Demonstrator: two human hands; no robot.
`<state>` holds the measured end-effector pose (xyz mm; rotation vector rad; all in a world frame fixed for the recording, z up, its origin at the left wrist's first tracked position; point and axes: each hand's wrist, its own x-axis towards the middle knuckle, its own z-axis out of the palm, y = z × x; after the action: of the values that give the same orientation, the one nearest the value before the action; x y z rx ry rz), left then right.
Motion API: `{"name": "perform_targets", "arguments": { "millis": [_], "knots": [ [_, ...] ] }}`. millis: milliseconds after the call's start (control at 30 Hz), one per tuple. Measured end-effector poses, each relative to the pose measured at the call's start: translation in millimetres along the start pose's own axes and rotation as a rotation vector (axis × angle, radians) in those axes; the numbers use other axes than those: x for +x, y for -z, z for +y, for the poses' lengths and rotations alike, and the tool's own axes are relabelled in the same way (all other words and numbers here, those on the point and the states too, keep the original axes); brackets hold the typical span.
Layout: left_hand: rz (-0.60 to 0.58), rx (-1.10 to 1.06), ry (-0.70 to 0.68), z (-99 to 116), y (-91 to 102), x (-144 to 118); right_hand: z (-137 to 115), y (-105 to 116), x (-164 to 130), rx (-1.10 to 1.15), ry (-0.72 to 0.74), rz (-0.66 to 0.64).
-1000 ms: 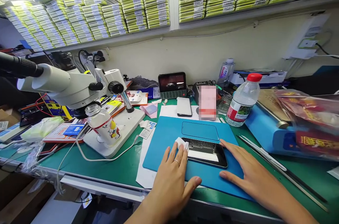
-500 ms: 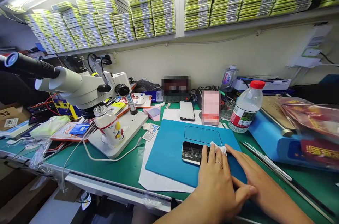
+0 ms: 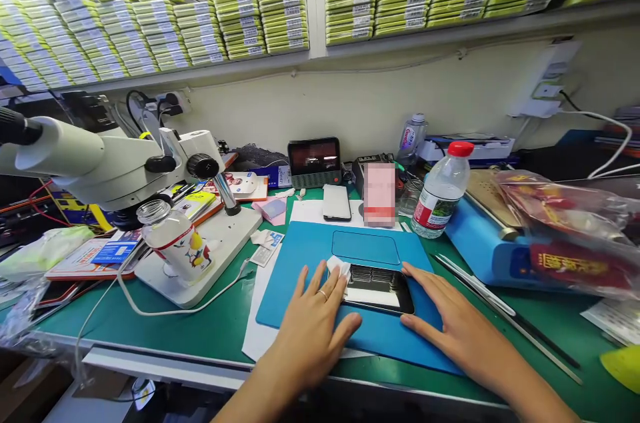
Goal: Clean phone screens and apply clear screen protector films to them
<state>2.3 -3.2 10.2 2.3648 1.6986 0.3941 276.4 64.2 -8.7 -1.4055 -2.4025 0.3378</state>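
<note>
A smartphone (image 3: 377,290) lies face up on a blue mat (image 3: 295,290), its dark glass streaked with reflections. My left hand (image 3: 315,323) presses a folded white tissue (image 3: 340,270) onto the phone's left end, its fingers stretched and thumb apart. At the other end, the thumb and fingertips of my right hand (image 3: 450,316) hold the phone by its edges. Just behind the phone, a thin black-outlined rectangular panel (image 3: 367,247) rests on the mat. Part of the phone's left end is hidden under the tissue and fingers.
A microscope (image 3: 110,163) and a glass jar (image 3: 175,243) stand on the left. Behind the mat are a white-backed phone (image 3: 337,202) and a pink box (image 3: 379,193). On the right are a water bottle (image 3: 444,193), long thin strips (image 3: 505,313) and a blue machine (image 3: 475,243).
My left hand has slid the tissue from the phone's right end to its left end. My hands have moved apart, and the view has shifted right.
</note>
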Motion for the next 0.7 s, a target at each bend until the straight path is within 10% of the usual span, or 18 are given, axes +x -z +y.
{"name": "perform_targets", "arguments": {
  "millis": [400,700],
  "knots": [
    [0.097,0.086,-0.082,-2.3,-29.5,-34.6,-5.6,3.4,-0.5,0.007,-0.004,-0.022],
    [0.030,-0.045,-0.156,71.9,-32.2,13.4,-1.0,-0.7,-3.3,0.035,0.065,-0.019]
  ]
}}
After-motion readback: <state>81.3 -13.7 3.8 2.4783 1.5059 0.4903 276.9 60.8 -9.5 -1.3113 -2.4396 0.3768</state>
